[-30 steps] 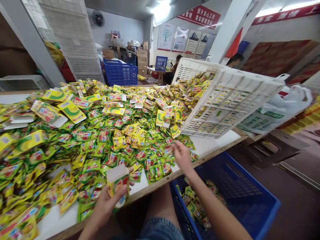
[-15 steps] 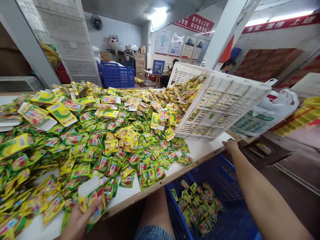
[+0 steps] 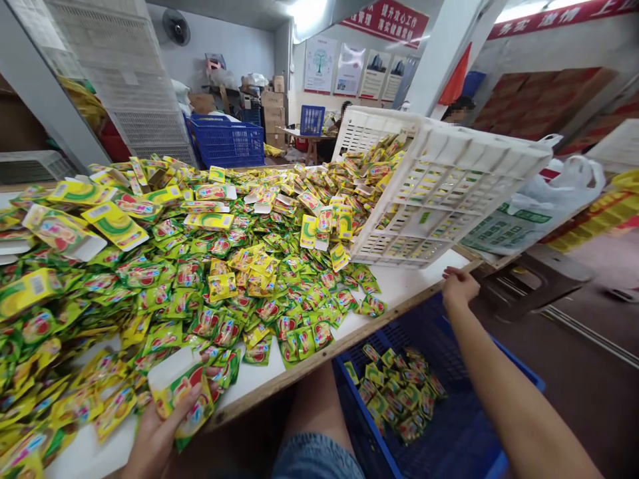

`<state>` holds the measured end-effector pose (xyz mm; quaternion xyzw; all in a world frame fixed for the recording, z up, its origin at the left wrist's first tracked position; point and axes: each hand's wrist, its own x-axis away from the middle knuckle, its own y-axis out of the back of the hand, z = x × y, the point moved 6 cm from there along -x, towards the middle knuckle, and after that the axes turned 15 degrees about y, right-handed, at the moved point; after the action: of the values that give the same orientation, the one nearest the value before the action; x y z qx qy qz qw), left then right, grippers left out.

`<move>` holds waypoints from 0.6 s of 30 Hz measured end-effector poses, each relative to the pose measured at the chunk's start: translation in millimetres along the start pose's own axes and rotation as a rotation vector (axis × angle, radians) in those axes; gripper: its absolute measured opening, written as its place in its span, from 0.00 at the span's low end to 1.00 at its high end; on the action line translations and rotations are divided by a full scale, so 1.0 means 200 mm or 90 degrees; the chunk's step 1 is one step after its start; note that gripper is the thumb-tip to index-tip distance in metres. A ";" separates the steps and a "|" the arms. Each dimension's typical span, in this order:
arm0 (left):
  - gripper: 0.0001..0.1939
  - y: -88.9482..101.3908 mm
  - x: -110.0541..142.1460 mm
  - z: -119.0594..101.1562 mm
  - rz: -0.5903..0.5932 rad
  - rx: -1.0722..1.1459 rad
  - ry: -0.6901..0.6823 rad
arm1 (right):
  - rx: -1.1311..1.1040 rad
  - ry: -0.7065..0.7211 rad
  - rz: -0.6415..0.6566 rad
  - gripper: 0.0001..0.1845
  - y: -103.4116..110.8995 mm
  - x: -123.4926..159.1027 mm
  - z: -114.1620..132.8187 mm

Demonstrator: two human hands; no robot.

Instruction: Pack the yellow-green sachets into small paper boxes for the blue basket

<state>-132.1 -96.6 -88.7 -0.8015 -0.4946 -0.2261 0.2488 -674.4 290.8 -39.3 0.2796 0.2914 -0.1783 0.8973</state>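
Workshop: sachet heap (image 3: pixel 294 279), crates (image 3: pixel 479 150), stacked cartons (image 3: pixel 273 118)

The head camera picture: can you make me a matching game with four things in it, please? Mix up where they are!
Things:
1. Watermelon-print box
2. White crate
3. Fan
4. Nearest blue crate

Places:
A. high on the wall
B. below the tabletop
C. in the grip of the left hand
D. tilted on the tabletop

Right pairs: 1-C, 2-D, 3-A, 4-B.

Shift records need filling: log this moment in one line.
left hand: holding box; right hand: near table edge; blue crate: packs inside; white crate: tilted
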 end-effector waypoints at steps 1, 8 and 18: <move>0.39 0.00 -0.01 0.00 -0.001 -0.007 0.004 | -0.020 -0.004 -0.025 0.08 0.01 -0.01 0.02; 0.40 -0.04 0.04 -0.02 -0.030 -0.014 -0.052 | -0.139 0.067 -0.116 0.10 0.12 0.01 0.30; 0.28 -0.11 0.03 -0.01 0.048 0.016 -0.059 | -0.287 0.334 0.344 0.11 -0.20 0.62 1.12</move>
<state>-149.7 -86.1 -79.1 -0.8259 -0.4780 -0.1730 0.2438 -503.8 105.7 18.1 0.1791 0.4574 0.2078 0.8459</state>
